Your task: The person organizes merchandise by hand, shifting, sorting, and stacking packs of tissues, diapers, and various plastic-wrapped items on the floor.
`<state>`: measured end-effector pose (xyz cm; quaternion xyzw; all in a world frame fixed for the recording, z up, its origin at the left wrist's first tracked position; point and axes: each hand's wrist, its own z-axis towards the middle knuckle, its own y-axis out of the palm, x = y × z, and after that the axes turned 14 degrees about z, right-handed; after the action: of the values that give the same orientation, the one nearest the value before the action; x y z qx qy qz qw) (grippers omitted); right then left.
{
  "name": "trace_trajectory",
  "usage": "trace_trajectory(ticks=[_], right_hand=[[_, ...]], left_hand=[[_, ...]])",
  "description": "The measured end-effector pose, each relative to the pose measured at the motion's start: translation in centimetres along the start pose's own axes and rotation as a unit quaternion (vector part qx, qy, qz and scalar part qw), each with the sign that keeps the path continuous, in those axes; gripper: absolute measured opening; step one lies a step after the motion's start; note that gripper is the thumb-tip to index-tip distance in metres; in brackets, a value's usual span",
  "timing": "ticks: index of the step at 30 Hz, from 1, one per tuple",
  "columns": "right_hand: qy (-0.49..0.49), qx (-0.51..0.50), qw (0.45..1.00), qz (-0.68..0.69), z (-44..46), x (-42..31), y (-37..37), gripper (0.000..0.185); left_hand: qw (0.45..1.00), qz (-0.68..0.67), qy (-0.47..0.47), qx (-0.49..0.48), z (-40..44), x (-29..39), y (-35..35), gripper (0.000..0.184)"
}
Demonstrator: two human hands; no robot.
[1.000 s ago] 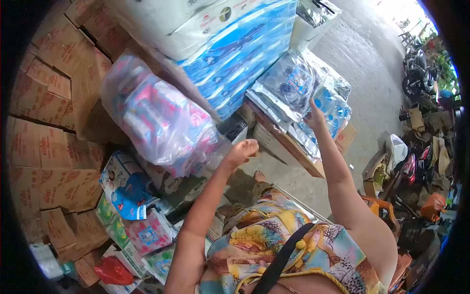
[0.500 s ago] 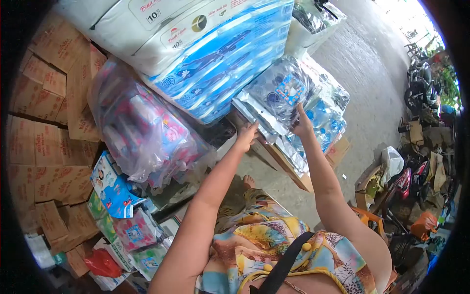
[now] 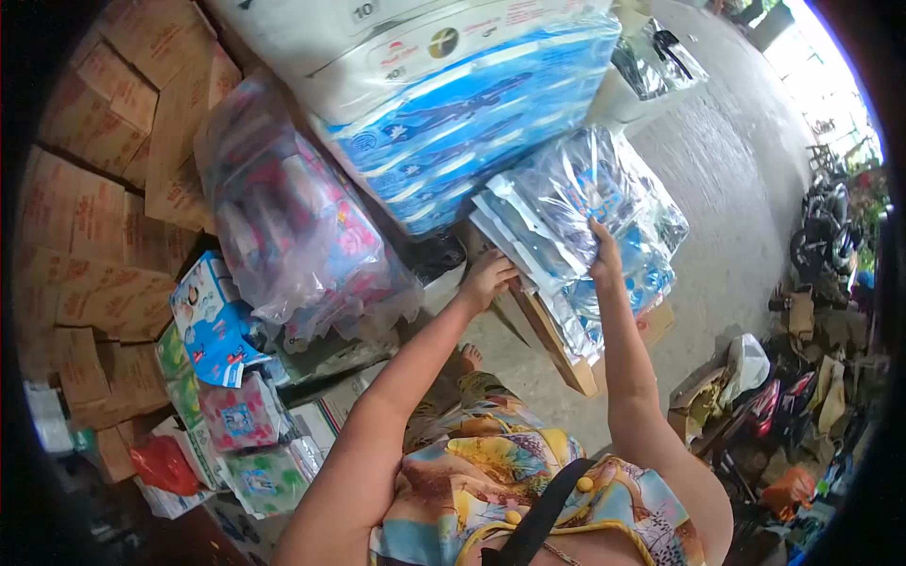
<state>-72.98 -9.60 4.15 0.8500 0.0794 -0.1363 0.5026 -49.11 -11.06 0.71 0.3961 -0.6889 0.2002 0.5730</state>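
Glossy plastic film against matt brown cardboard

The top package (image 3: 573,174) is wrapped in clear, crinkled plastic film with sharp highlights. The packets (image 3: 510,222) below it look smooth, silvery and shiny, whether foil or plastic cannot be told. Under them, the box (image 3: 559,351) is matt brown cardboard. Smooth, glossy plastic covers the blue-and-white pack (image 3: 472,127), while the large bag (image 3: 307,236) is thin, wrinkled, translucent plastic. The stacked cartons (image 3: 99,212) are dull cardboard. The red bag (image 3: 168,464) is shiny plastic, the printed garment (image 3: 500,448) soft cloth, and the floor (image 3: 731,156) grey, concrete-like, with a faint sheen.
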Motion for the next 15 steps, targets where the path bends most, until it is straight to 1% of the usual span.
trace_trajectory(ticks=[1, 2, 4, 5, 7, 9, 11, 13, 15], right_hand=[[0.001, -0.004, 1.0, -0.011, -0.8, -0.3, 0.2, 0.024], [-0.004, -0.001, 1.0, -0.024, -1.7, -0.7, 0.2, 0.026], [-0.002, 0.013, 0.999, -0.047, -4.9, -0.9, 2.4, 0.028], [0.002, 0.015, 0.998, -0.068, -5.9, -1.2, 2.3, 0.031], [-0.013, 0.012, 0.995, -0.1, -9.0, -1.1, 3.8, 0.033], [0.007, -0.001, 0.991, -0.137, -11.2, -1.4, 4.4, 0.035], [-0.043, 0.024, 0.984, -0.17, -12.8, -1.5, 4.2, 0.034], [-0.082, -0.081, 0.945, -0.305, -13.5, -1.8, 5.0, 0.03], [-0.025, -0.119, 0.948, -0.295, -12.3, -3.6, 3.0, 0.038]], left_hand=[[0.996, -0.081, -0.022, -0.01, -1.0, 0.0, -0.4, 0.027], [0.996, -0.084, -0.02, -0.004, -1.2, -0.8, -1.5, 0.027], [0.977, -0.204, 0.0, -0.069, -1.0, -4.2, -3.5, 0.033], [0.973, -0.211, -0.09, -0.005, -1.5, -1.2, -3.0, 0.041], [0.977, -0.2, -0.044, -0.05, -0.3, -2.6, -3.2, 0.054], [0.953, -0.291, 0.008, -0.087, -0.6, -1.7, -2.8, 0.069], [0.924, -0.336, 0.017, -0.185, -1.8, 2.9, -2.3, 0.075], [0.959, -0.178, 0.122, -0.183, -4.1, 5.3, -2.6, 0.076], [0.956, -0.176, 0.092, -0.218, -5.1, 9.2, -2.3, 0.077]])
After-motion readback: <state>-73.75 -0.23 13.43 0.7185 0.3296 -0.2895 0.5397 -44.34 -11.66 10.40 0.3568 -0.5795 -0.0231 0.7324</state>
